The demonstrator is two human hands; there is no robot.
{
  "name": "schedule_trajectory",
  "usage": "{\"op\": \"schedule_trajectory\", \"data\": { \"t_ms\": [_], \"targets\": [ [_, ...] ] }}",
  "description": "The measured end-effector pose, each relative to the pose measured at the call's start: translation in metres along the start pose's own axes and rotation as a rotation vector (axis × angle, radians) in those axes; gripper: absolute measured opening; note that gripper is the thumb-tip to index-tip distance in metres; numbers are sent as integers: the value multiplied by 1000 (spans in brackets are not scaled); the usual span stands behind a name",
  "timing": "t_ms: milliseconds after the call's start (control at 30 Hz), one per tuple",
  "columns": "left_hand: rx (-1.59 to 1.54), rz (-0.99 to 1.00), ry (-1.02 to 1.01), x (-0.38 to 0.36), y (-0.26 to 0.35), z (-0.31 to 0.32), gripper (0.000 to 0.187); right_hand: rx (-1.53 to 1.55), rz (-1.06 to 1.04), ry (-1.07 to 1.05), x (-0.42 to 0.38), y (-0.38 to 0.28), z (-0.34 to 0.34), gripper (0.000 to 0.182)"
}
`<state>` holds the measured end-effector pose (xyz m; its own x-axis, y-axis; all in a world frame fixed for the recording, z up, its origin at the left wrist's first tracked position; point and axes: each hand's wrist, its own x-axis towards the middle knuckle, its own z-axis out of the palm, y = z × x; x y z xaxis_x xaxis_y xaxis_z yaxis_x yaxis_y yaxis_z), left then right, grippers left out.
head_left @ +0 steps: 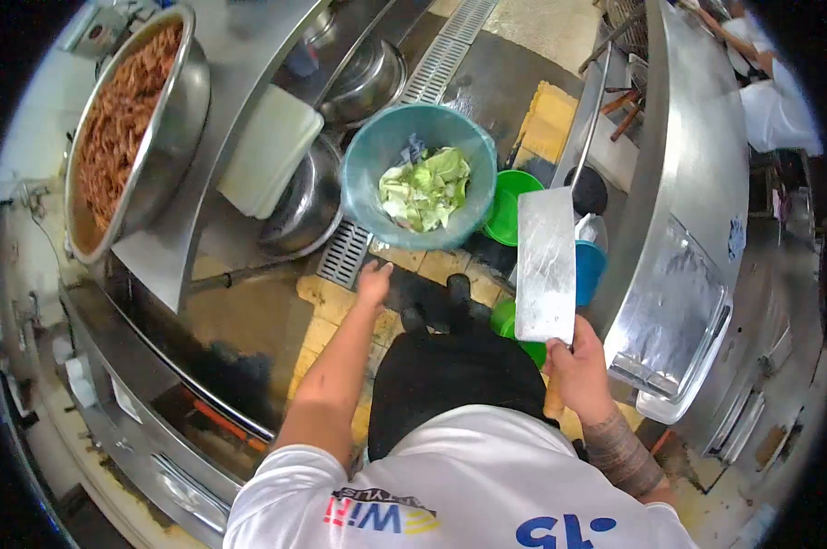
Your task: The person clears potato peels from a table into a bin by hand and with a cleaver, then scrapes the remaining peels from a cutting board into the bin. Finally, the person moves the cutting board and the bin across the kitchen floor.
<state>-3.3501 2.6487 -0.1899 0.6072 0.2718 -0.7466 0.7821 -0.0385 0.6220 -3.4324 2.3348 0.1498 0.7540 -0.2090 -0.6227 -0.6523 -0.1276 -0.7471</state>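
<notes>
A broad metal cleaver points away from me, blade up, with my right hand wrapped around its wooden handle. My left hand hangs over the floor below the teal bin, fingers slightly apart, with nothing visible in it. The teal bin is nearest to that hand and contains green leaf scraps and a bluish crumpled piece. Beyond the blade, a bright green bucket stands beside the bin. A blue container is partly hidden behind the cleaver.
At the upper left, a large metal bowl of reddish-brown meat-like pieces sits on a steel counter. A whitish board and metal bowls lie beneath it. A steel counter runs along the right. A drain grate crosses the floor.
</notes>
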Motion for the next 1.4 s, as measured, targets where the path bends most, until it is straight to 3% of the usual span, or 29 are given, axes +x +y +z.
{"op": "schedule_trajectory", "data": {
  "t_ms": [67, 167, 233, 433, 567, 667, 700, 1100, 1400],
  "targets": [
    [-109, 72, -161, -34, 36, -53, 51, 50, -60, 14, -18, 9, 27, 35],
    [-73, 347, -218, -80, 59, -147, 47, 202, -160, 59, -68, 10, 110, 39],
    [85, 445, -164, -47, 205, 82, 44, 306, -70, -44, 153, -39, -91, 40],
    [90, 734, -379, -141, 252, -76, 37, 413, -190, 53, 48, -50, 66, 34],
    [127, 785, -471, -129, 300, -116, 35, 496, -260, 161, 57, -70, 110, 30],
    [128, 793, -469, -113, 337, -128, 33, 507, -201, 168, 61, -78, 125, 31],
    [102, 796, -493, -108, 346, -127, 33, 482, -187, 179, 62, -82, 127, 38],
    [36, 939, -656, -58, 498, -62, 33, 568, -202, 274, 146, -117, 136, 31],
    [23, 1065, -790, 7, 666, 103, 32, 505, -225, 343, 279, -219, 47, 36]
  ]
}}
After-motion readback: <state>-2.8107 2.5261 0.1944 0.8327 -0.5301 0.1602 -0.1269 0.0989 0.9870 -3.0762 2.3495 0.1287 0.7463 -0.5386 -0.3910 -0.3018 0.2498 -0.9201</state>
